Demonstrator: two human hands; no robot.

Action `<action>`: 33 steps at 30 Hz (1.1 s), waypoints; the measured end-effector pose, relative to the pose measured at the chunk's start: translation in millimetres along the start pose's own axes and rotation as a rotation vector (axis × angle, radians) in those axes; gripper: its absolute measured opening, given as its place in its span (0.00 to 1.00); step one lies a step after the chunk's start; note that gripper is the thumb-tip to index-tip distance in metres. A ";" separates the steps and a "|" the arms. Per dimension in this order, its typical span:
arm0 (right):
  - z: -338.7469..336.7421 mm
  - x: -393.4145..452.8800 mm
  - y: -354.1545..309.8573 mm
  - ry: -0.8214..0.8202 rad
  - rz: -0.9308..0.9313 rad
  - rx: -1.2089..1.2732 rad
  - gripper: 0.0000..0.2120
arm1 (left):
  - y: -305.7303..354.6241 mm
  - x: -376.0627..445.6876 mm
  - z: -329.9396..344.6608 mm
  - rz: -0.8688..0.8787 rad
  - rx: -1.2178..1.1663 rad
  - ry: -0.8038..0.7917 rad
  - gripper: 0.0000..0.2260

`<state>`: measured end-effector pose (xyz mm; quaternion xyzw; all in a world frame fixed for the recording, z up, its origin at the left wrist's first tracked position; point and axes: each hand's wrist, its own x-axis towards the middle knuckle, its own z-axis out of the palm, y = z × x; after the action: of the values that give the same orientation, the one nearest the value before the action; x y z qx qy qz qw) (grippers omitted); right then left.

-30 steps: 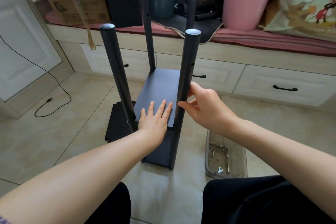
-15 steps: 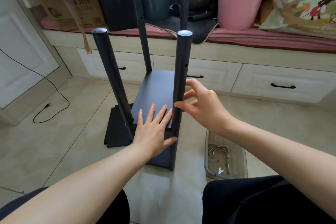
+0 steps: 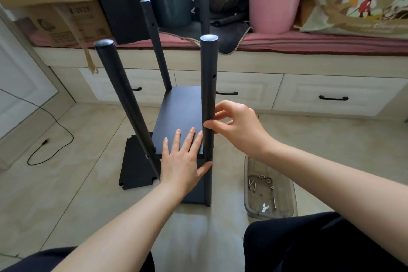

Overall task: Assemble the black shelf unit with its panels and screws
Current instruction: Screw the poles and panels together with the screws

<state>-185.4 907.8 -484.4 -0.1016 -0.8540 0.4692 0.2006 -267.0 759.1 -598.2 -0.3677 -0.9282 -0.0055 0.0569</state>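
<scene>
Pale floor tiles [image 3: 66, 183] are seen below a long window bench with white drawers [image 3: 331, 95], and the half-built black shelf unit [image 3: 183, 117] is placed upright on the floor in the middle. Four black poles are raised around a shelf panel [image 3: 178, 108]; the near right pole [image 3: 208, 95] shows small screw holes on its side. A spare black panel [image 3: 134, 168] is laid flat on the tiles to the left of the unit, partly under it. A clear plastic tray [image 3: 247, 183] is set on the floor at the right, near the unit, and screws [image 3: 252, 184], washers and a small wrench [image 3: 264, 207] are kept in it.

The step in hand is judged to be the lining up of the panel with the hole in the near right pole, before a screw is put in. It is done well if the panel is kept level and pressed steady while the pole is turned until its hole meets the panel edge; only then should a screw be taken from the tray.

The left hand [image 3: 181, 161] is laid flat on the panel, with fingers spread and straight, and the thumb touches the pole. The right hand [image 3: 238, 126] is half closed: the pole is pinched between thumb and fingertips, and nothing else is held.
</scene>
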 end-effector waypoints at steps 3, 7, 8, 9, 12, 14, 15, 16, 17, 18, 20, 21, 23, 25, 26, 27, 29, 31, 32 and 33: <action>-1.5 4.4 1.3 0.015 0.053 0.028 0.06 | 4.1 4.5 3.9 -0.025 -0.006 0.040 0.39; -5.5 9.2 4.8 -0.017 0.140 0.086 0.09 | 6.2 5.5 7.4 -0.042 0.004 0.068 0.42; -6.5 9.8 5.9 -0.033 0.158 0.106 0.09 | 6.9 5.0 7.8 -0.045 0.009 0.077 0.42; -7.4 10.3 6.9 -0.054 0.178 0.137 0.09 | 7.7 4.9 7.7 -0.048 0.012 0.085 0.42; -8.7 10.6 10.0 -0.125 0.248 0.233 0.08 | 9.3 4.6 6.4 -0.053 0.011 0.092 0.41; -10.8 11.6 13.0 -0.169 0.263 0.251 0.07 | 10.1 4.5 6.3 -0.056 0.008 0.097 0.41; -12.9 12.5 14.8 -0.194 0.267 0.257 0.06 | 10.2 4.5 6.2 -0.058 0.008 0.097 0.41; -15.6 13.0 17.6 -0.224 0.278 0.266 0.06 | 10.3 4.3 6.0 -0.060 0.007 0.097 0.40; -19.7 13.2 22.1 -0.260 0.300 0.272 0.08 | 10.2 3.9 6.0 -0.059 0.003 0.100 0.40; -24.8 12.5 28.7 -0.304 0.332 0.263 0.11 | 9.9 3.7 6.0 -0.057 0.000 0.102 0.40; -36.0 6.7 48.6 -0.438 0.417 0.173 0.15 | 9.2 3.7 5.7 -0.053 0.007 0.097 0.40; -40.8 1.0 62.1 -0.511 0.460 0.110 0.15 | 9.2 3.5 5.6 -0.054 0.009 0.098 0.40; -47.1 -14.7 95.6 -0.578 0.535 0.029 0.12 | 9.8 3.0 4.8 -0.057 0.003 0.111 0.39; -47.5 -34.7 132.9 -0.540 0.601 -0.004 0.09 | 10.7 2.2 4.6 -0.062 -0.007 0.124 0.39; -45.6 -45.3 151.6 -0.521 0.629 -0.030 0.07 | 10.9 2.3 4.9 -0.063 -0.015 0.130 0.39; -42.6 -56.1 169.5 -0.507 0.660 -0.052 0.06 | 11.2 2.6 5.0 -0.062 -0.024 0.133 0.38; -32.8 -74.8 201.7 -0.465 0.747 -0.039 0.04 | 11.4 2.0 5.6 -0.062 -0.032 0.143 0.38; -21.9 -86.7 228.1 -0.401 0.823 -0.004 0.05 | 11.0 2.0 7.1 -0.055 -0.040 0.178 0.37; -16.9 -91.1 238.9 -0.380 0.849 0.001 0.05 | 10.8 2.2 8.3 -0.050 -0.048 0.198 0.36; -11.8 -94.4 248.1 -0.371 0.870 -0.008 0.07 | 10.4 2.0 9.6 -0.047 -0.054 0.215 0.35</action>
<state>-99.1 1016.3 -711.0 -0.3650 -0.7555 0.5165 -0.1709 -262.3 768.5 -607.8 -0.3446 -0.9245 -0.0711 0.1463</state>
